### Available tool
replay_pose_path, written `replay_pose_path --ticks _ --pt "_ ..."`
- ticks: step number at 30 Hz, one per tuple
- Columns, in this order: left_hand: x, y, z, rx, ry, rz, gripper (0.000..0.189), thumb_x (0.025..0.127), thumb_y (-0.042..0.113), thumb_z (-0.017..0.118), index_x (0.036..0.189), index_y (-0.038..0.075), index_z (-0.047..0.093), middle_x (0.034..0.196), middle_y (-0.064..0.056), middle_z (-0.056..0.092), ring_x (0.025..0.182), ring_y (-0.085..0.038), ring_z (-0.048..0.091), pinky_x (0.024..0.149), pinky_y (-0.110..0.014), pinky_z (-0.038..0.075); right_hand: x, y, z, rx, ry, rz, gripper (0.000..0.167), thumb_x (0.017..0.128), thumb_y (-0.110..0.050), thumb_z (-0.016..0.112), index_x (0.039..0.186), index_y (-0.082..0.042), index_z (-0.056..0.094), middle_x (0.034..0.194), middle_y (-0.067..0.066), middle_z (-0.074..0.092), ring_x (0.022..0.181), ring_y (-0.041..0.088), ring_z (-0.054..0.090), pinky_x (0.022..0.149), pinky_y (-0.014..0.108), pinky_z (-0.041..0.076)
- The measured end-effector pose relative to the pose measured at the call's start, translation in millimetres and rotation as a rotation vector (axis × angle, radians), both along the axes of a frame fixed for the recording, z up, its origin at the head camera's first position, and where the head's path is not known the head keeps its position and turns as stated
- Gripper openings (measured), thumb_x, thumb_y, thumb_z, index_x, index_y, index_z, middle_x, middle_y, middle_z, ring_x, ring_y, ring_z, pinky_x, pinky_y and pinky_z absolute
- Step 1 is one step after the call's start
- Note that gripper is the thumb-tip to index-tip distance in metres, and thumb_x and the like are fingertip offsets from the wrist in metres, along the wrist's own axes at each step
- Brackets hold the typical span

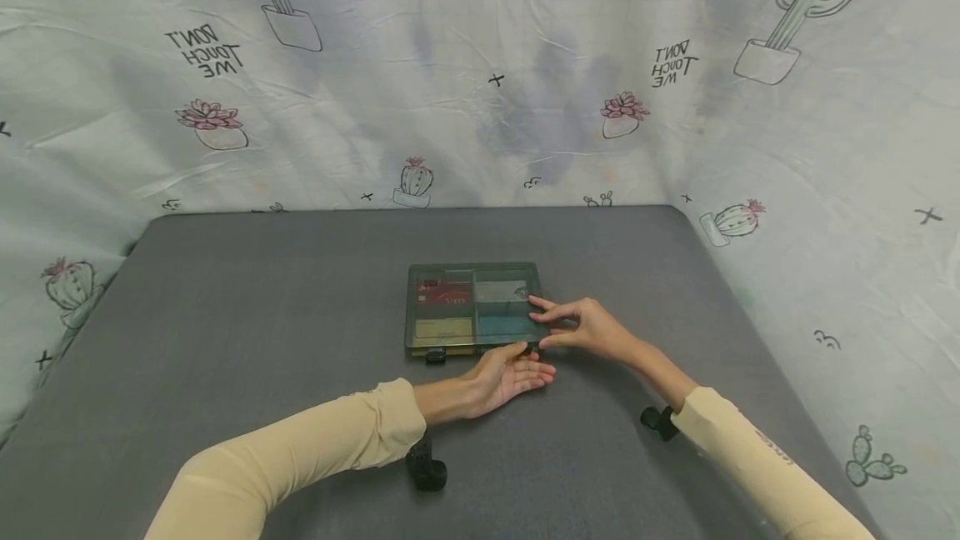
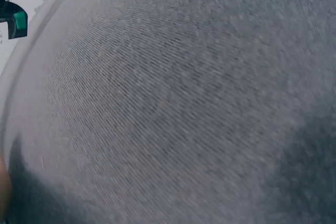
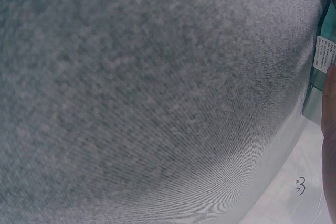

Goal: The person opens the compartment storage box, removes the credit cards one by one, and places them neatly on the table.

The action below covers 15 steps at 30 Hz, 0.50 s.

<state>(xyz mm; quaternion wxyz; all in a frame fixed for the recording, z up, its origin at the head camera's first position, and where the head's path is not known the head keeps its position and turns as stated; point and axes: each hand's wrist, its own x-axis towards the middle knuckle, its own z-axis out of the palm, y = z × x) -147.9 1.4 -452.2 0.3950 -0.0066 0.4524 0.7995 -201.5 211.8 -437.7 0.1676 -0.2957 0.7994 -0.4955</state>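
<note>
A translucent dark plastic case (image 1: 472, 266) lies closed on the table, with a red card and other flat coloured items showing in compartments under its lid. My left hand (image 1: 504, 380) is palm up at the front edge, its thumb by the right-hand latch and its other fingers extended below. At the case's right side, my right hand (image 1: 588, 327) grips the edge, fingertips on the lid and thumb near the front corner. The right wrist view catches a finger against the case (image 3: 326, 74), beside a white printed label (image 3: 324, 53). Only a sliver of hand shows in the left wrist view.
The grey cloth-covered table (image 1: 262, 298) meets a white curtain (image 1: 487, 140) printed with cacti at the back and sides. Black wrist devices hang under the left sleeve (image 1: 315, 440) and right sleeve (image 1: 757, 461). A second front latch (image 1: 436, 355) sits left of the hands.
</note>
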Motion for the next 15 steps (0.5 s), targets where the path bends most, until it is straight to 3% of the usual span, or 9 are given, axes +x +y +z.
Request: replay_pose_path --ticks 6,15 --pt "1.4 4.8 3.8 -0.108 -0.020 0.077 0.029 0.100 0.016 0.030 0.110 -0.006 0.045 0.099 -0.018 0.065 0.087 -0.021 0.065 0.095 -0.041 0.047 -0.8 -3.3 1.0 -0.003 -0.016 0.001 0.041 0.080 -0.003 0.075 0.117 0.009 0.064 0.144 0.018 0.042 0.127 0.029 0.047 0.085 0.032 0.053" --pt "-0.5 7.2 9.6 -0.147 -0.053 0.130 0.027 0.096 0.011 0.030 0.109 -0.008 0.046 0.083 -0.010 0.062 0.074 -0.017 0.061 0.082 -0.034 0.051 -1.8 -6.8 4.0 -0.007 0.015 -0.009 0.039 0.078 -0.002 0.075 0.115 0.009 0.065 0.143 0.018 0.043 0.130 0.030 0.042 0.091 0.041 0.049"
